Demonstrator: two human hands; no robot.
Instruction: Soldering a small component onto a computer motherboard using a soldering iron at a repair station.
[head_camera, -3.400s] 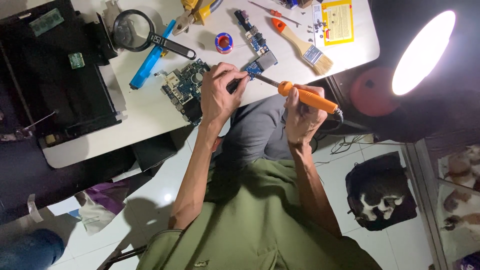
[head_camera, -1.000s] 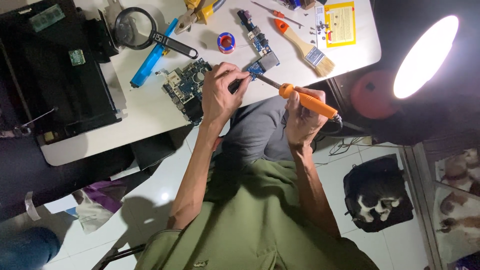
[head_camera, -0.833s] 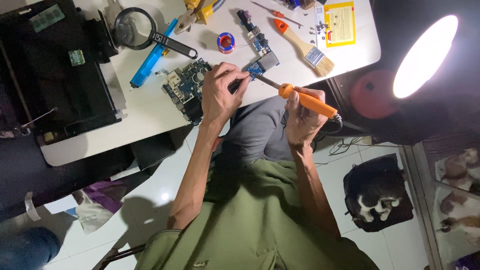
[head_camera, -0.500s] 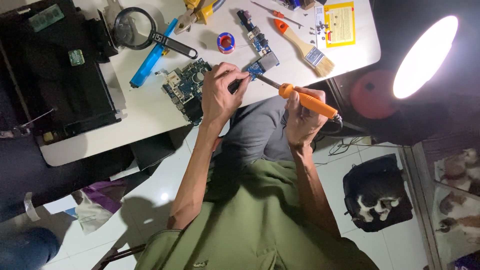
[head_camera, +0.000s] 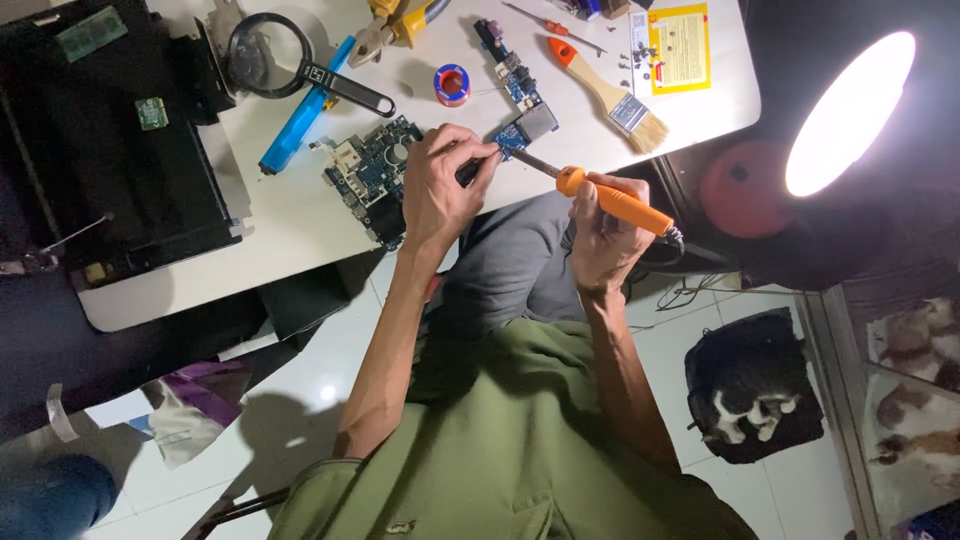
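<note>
The right hand (head_camera: 600, 240) has its fingers (head_camera: 622, 186) wrapped shut around the orange handle of a soldering iron (head_camera: 612, 200). The iron slants up and to the left, and its metal tip reaches a small blue board (head_camera: 520, 135) on the table (head_camera: 300, 240). A dark cord leaves the rear of the handle just beside the wrist.

The left hand (head_camera: 440, 190) sits just beside the tip, fingers (head_camera: 470, 150) curled together on a thin dark tool (head_camera: 468, 172); what kind of tool it is cannot be told. The hand rests partly over a larger circuit board (head_camera: 368, 175), dark blue with many small parts, which lies near the table's front edge.

Farther out on the white table, a long narrow blue board (head_camera: 505, 62) lies above the small one. A little spool (head_camera: 452, 84) with red and blue rims stands near it. A brush (head_camera: 605, 95) with an orange and wooden handle lies to the right, next to a yellow card (head_camera: 682, 45) and some scattered screws. A screwdriver (head_camera: 555, 27) lies near the far edge. To the left lie a magnifier (head_camera: 262, 55) with a black handle, a blue pen-like tool (head_camera: 300, 115) and yellow pliers (head_camera: 395, 20). An opened black laptop shell (head_camera: 110, 180) fills the table's left end.

A bright lamp (head_camera: 850, 110) glares at the right. The person wears a green shirt (head_camera: 520, 450) and grey trousers. On the tiled floor a black-and-white cat (head_camera: 750, 395) lies curled on a dark bag.
</note>
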